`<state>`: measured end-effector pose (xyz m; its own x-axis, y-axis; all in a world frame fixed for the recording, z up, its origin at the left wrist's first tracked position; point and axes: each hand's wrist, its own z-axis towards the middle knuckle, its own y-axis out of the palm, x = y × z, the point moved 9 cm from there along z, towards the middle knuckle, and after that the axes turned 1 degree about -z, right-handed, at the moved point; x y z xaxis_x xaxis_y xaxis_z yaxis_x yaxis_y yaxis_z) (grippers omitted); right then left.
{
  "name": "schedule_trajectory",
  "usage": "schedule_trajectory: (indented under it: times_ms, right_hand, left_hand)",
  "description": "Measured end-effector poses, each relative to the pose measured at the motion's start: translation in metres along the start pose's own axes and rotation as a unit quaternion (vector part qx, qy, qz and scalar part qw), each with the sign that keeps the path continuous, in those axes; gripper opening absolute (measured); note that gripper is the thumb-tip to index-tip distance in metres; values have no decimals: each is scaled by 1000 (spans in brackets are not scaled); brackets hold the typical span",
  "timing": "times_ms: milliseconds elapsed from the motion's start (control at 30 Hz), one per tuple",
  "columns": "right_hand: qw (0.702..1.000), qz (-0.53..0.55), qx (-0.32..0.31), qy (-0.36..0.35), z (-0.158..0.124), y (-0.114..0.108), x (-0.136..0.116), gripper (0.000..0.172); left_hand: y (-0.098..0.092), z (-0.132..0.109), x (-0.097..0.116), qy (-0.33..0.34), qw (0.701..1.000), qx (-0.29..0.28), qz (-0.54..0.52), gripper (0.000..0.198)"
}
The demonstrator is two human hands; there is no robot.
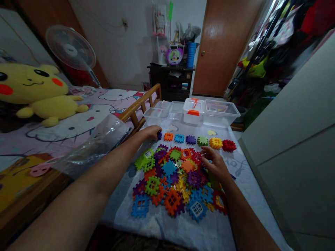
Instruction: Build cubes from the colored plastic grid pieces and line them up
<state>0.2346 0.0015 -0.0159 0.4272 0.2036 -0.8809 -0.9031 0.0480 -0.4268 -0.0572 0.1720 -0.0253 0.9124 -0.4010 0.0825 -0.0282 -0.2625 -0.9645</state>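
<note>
My left hand (154, 132) is closed on a purple building block (159, 135) at the left end of a row of stacked blocks. To its right in that row sit orange (168, 136), blue (179, 138), purple (191, 139), green (202, 141), yellow (216, 143) and red (229, 145) stacks. Nearer me lies a heap of loose toothed blocks (169, 168) in mixed colours, some with window inserts. Over the heap's right side is my right hand (215, 163), fingers apart beside red pieces (196, 157); whether its fingertips touch them I cannot tell.
Clear plastic boxes (221, 113) line the far end of the cloth-covered table (251, 195), one with an orange-latched lid (193, 108). A wooden bed rail (141, 103) and clear plastic bag (91, 146) are on the left; a white cabinet (295, 122) stands along the right.
</note>
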Motion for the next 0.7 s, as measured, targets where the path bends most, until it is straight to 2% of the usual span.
schedule_trajectory:
  times_ms: [133, 267, 367, 467, 567, 700]
  right_hand:
    - [1000, 5, 8, -2, 0, -1, 0, 39]
    - [999, 14, 35, -7, 2, -8, -1, 37]
    - [998, 21, 61, 2, 3, -15, 2, 33]
    - [997, 16, 72, 10, 4, -21, 5, 24]
    - [1000, -19, 21, 3, 4, -17, 0, 16]
    - [987, -71, -135, -55, -4, 8, -25, 14]
  left_hand:
    - [-3, -3, 2, 5, 1000, 2, -6, 70]
    - [-20, -17, 14, 25, 999, 46, -4, 78]
    - [-35, -43, 30, 52, 994, 99, -20, 72]
    - [-39, -81, 48, 85, 983, 145, -67, 62]
    - [-27, -115, 58, 87, 972, 183, -120, 56]
    - [0, -139, 47, 6, 956, 237, -173, 50]
